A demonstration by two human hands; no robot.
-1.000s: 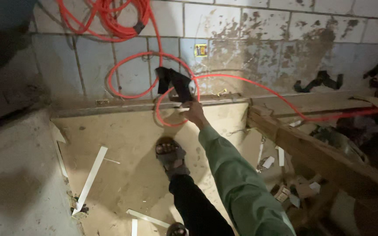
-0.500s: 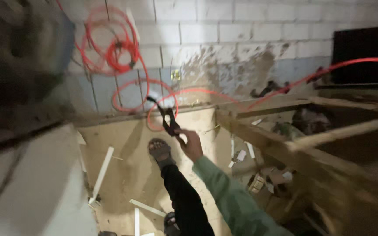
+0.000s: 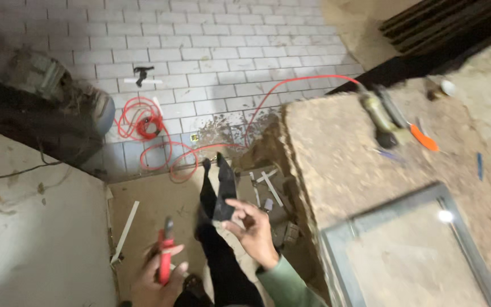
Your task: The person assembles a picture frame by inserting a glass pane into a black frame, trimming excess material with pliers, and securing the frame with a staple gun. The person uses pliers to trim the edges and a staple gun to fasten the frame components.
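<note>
Right hand [image 3: 252, 232] is pinching a black rubbery strip [image 3: 223, 190] between thumb and fingers, left hand [image 3: 157, 281] is gripping red-handled pliers [image 3: 166, 256] closed-fisted, red hose [image 3: 160, 133] lying behind.

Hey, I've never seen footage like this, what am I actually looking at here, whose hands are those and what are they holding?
There is no machine here. The view comes from a camera worn on a person's head, looking down, so the two hands at the bottom are that person's own.

The left hand grips a red-handled tool, possibly pliers or cutters; the blur hides its tip. The right hand, in a green sleeve, holds up a black piece of material; what it is exactly cannot be told.

Below is a dusty floor with white strips and debris. A red hose lies coiled against the white tiled wall. To the right, a rough board surface carries a power tool, an orange-handled tool and a framed panel.
</note>
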